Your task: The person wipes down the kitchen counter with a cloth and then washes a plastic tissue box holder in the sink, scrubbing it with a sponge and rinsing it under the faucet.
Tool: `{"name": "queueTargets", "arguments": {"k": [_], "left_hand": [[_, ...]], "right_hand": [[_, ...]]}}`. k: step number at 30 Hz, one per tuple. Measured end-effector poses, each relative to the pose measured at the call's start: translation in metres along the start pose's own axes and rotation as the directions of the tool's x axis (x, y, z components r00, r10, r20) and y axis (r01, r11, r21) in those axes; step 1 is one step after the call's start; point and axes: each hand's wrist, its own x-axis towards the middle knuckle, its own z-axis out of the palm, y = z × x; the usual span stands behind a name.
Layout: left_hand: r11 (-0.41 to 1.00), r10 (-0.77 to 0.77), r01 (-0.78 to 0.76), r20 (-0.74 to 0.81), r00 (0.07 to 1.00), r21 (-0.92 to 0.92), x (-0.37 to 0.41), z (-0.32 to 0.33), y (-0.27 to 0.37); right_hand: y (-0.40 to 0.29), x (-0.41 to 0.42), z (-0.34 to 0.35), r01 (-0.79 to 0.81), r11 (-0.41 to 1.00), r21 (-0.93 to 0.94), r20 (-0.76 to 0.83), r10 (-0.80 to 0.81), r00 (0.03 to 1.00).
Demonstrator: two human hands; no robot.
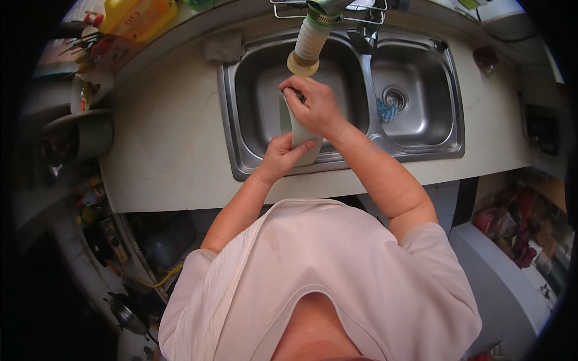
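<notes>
My left hand holds a pale green bowl-like container from below, thumb on its outer side. The container is tilted over the front of the large left basin of a steel double sink. At its upper rim, my right hand is curled around a small dark scrubber-like thing, mostly covered by the fingers. Just beyond my right hand hangs the faucet's white ribbed hose with a yellowish end. I can make out no water stream from it.
A blue-and-white cloth lies by the drain of the right basin. A grey rag rests at the sink's back left corner. On the left stand a yellow jug and a pale green pot-like container. A wire rack is behind the faucet.
</notes>
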Motion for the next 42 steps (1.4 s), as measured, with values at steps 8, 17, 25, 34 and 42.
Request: {"name": "queueTargets", "arguments": {"k": [8, 17, 25, 34, 42], "left_hand": [[0.710, -0.026, -0.164, -0.259, 0.966, -0.685, 0.019, -0.010, 0.022], [0.532, -0.175, -0.092, -0.215, 0.961, -0.842, 0.028, -0.004, 0.023], [0.487, -0.187, 0.012, -0.091, 0.978, -0.873, 0.031, -0.005, 0.010], [0.377, -0.191, -0.014, -0.092, 0.977, -0.926, 0.026, -0.018, -0.008], [0.345, -0.188, -0.015, -0.085, 0.979, -0.939, 0.030, -0.021, -0.002]], "right_hand": [[-0.013, -0.023, 0.008, 0.014, 0.991, 0.132, -0.217, 0.015, 0.976], [-0.008, 0.008, -0.002, -0.041, 0.967, 0.253, -0.028, 0.050, 0.998], [0.002, 0.015, -0.005, -0.110, 0.955, 0.277, 0.040, 0.103, 0.994], [-0.012, -0.025, -0.004, 0.093, 0.987, 0.130, 0.015, -0.096, 0.995], [-0.017, -0.056, -0.007, 0.082, 0.996, 0.015, -0.014, -0.082, 0.997]]}}
